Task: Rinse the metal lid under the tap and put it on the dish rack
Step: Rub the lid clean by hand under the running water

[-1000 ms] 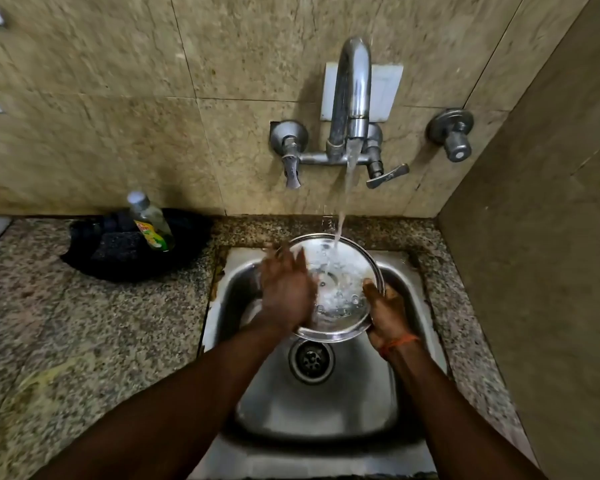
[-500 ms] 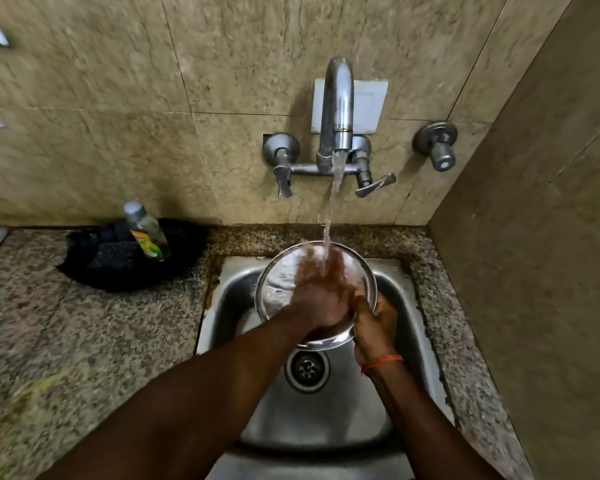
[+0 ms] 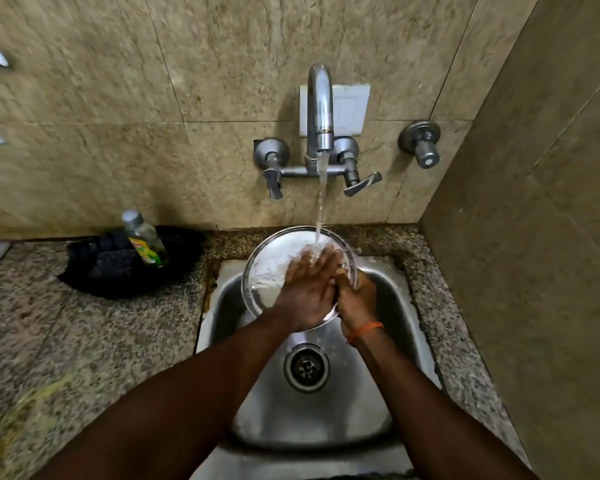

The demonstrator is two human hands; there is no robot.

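A round metal lid (image 3: 274, 261) is tilted over the back of the steel sink (image 3: 378, 393), under the stream running from the tap (image 3: 320, 109). My right hand (image 3: 355, 299) grips the lid's right edge, fingers curled round the rim. Flat on the lid's wet face lies my left hand (image 3: 307, 289), fingers straight, and the water hits its fingertips. The left hand hides the lid's lower middle. No dish rack is in view.
A clear bottle with a yellow-green label (image 3: 144, 239) stands on a dark cloth (image 3: 118, 268) on the granite counter left of the sink. Lever handles (image 3: 361, 183) flank the tap; a separate valve (image 3: 421, 143) sits to the right. A tiled side wall closes the right.
My left hand has slid from the lid's left side across to its right under the stream. The right hand keeps its hold on the rim. The view has dropped a little.
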